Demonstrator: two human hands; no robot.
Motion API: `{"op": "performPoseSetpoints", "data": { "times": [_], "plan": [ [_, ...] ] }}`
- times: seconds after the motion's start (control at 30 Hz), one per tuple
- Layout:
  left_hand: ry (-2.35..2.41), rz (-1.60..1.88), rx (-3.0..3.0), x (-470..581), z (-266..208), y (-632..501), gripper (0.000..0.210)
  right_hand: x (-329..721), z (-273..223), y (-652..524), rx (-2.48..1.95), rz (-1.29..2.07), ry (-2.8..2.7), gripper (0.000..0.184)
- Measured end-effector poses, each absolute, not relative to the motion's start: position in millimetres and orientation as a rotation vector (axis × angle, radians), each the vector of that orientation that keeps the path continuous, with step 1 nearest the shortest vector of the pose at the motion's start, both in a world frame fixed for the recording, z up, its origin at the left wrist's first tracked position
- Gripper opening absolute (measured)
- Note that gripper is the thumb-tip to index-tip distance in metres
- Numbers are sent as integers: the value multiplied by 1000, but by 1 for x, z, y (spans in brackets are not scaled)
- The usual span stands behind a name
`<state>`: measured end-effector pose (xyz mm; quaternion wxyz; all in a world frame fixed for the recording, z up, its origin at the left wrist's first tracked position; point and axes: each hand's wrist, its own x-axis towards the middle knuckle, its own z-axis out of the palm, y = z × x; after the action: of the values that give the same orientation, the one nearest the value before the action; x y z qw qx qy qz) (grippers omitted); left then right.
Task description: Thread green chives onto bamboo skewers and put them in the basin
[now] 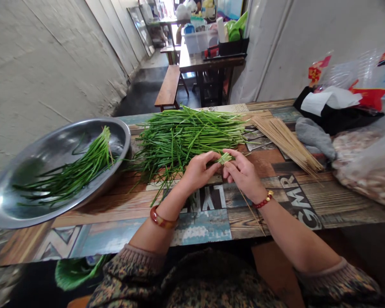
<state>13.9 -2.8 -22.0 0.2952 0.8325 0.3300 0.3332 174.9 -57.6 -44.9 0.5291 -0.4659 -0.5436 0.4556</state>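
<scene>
Between my two hands is a small bunch of chives (pixel 225 158), its pale cut ends level and facing right. My left hand (pixel 200 169) closes around the bunch from the left, with the green leaves trailing below it. Pinching the pale end from the right is my right hand (pixel 242 171). A thin bamboo skewer (pixel 250 210) slants down from under the right hand toward the table's front edge. Just beyond my hands lies a large heap of chives (pixel 189 134). Skewered chives (pixel 80 167) rest in the steel basin (pixel 126 139) at left.
A pile of bamboo skewers (pixel 287 143) lies right on the patterned table (pixel 115 233). Beside it sit a grey plastic bag (pixel 314 137) and a clear bag of pale pinkish pieces (pixel 368 162). A bench (pixel 169 87) and another table (pixel 211 64) stand behind.
</scene>
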Motion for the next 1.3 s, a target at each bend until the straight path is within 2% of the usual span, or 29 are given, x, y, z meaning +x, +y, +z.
{"op": "performPoseSetpoints", "data": {
  "times": [0.27,0.63,0.73,0.97,1.13,1.2,1.3],
  "plan": [
    [954,766,2317,15,-16,-10,12,173,-46,-55,-1146,1103,-1205,30],
    [1261,626,2772,-3,-1,1,44,181,-35,-57,-1222,998,-1010,22],
    [1194,748,2694,-1,1,-2,44,184,-33,-57,-1182,979,-985,19],
    [1123,1379,1893,-5,21,-6,42,193,-19,-63,-1080,942,-994,18],
    [1266,1603,2012,-13,54,-10,38,195,-11,-71,-1036,984,-1030,20],
    [1208,1513,2119,-10,64,-13,38,195,-8,-75,-1007,1043,-1074,21],
    [923,1080,2213,1,68,-18,46,198,-5,-78,-929,1145,-1116,21]
  ]
}}
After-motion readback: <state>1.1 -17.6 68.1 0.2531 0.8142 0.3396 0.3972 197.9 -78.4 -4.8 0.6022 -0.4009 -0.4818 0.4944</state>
